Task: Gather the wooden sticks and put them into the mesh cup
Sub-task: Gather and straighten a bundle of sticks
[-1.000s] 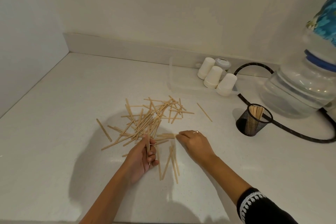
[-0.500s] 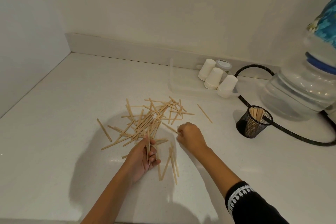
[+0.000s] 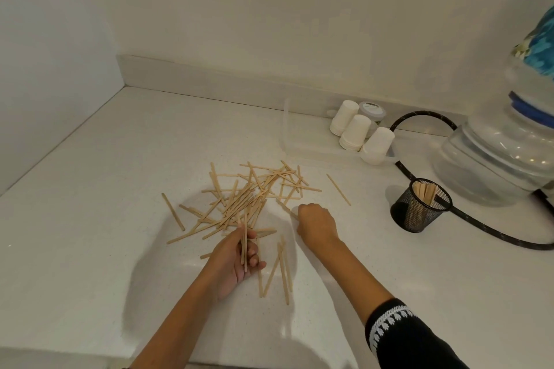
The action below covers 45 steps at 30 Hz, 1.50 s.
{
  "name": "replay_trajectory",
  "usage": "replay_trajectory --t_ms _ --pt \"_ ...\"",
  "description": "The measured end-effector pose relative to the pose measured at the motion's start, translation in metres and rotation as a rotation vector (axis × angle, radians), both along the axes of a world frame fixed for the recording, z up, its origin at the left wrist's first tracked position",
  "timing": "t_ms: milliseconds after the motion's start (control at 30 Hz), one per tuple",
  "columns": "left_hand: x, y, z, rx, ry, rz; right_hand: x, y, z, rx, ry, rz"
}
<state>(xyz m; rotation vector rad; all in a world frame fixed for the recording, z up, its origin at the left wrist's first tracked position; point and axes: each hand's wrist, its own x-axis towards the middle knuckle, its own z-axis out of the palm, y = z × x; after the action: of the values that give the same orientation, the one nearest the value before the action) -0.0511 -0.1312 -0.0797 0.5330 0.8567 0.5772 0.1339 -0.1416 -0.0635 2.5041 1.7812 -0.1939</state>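
Against half a second ago, little is differing: right hand is staying fisted at the pile's edge, one stick still poking out at its 10 o'clock side; a second ago that hand was lying flatter, fingers extended over the counter. Left hand is keeping its bundle as before.

Left hand is lying palm-up, fingers curling round a few held sticks that are pointing toward 12 o'clock. Right hand is curling tight around its stick, knuckles up.

Scattered wooden sticks are lying on the white counter at 12 o'clock from the left hand and at 10 o'clock from the right hand. A few more sticks are lying between the two forearms, at 6 o'clock from the right hand. One lone stick is sitting at the right hand's 1 o'clock.

Black mesh cup is standing upright at 3 o'clock from the right hand, well apart, already holding several sticks.
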Motion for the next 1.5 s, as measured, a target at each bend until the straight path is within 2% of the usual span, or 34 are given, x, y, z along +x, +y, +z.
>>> replay_trajectory --t_ms 133,333,433,500,633,700,867,1000,1067,1133,1300,1400,1500 --pt "-0.002 -0.001 0.000 -0.008 -0.029 0.005 0.020 0.008 0.013 0.001 0.327 -0.168" --pt "0.006 0.002 0.003 -0.034 0.006 -0.019 0.030 0.001 0.029 0.069 1.105 -0.422" --pt "0.017 0.005 0.007 0.015 0.077 -0.011 0.020 0.000 0.035 0.027 1.342 -0.479" --pt "0.025 0.008 0.011 0.025 0.103 -0.004 0.008 -0.001 0.037 0.025 1.368 -0.482" --pt "0.041 0.015 0.021 0.093 0.085 -0.005 -0.019 0.001 0.039 0.082 1.209 -0.497" --pt "0.047 0.015 0.025 0.133 0.095 -0.017 -0.029 0.000 0.037 0.166 1.140 -0.441" --pt "0.053 0.018 0.027 0.078 0.100 0.022 -0.042 -0.006 0.036 0.375 1.008 -0.300" --pt "0.049 0.023 0.027 0.048 0.117 0.075 -0.037 -0.011 0.034 0.512 1.005 -0.363" --pt "0.048 0.027 0.029 0.051 0.115 0.101 -0.037 -0.018 0.030 0.555 1.109 -0.484" --pt "0.046 0.031 0.032 0.121 0.095 0.124 -0.043 -0.026 0.023 0.576 1.302 -0.655" --pt "0.043 0.036 0.047 0.492 0.062 0.127 -0.073 -0.043 0.014 0.525 1.914 -1.041" --pt "0.042 0.034 0.055 0.708 0.039 0.101 -0.083 -0.044 0.023 0.446 2.181 -1.120" --pt "0.041 0.029 0.057 0.793 0.008 0.104 -0.086 -0.040 0.033 0.504 2.287 -1.142"
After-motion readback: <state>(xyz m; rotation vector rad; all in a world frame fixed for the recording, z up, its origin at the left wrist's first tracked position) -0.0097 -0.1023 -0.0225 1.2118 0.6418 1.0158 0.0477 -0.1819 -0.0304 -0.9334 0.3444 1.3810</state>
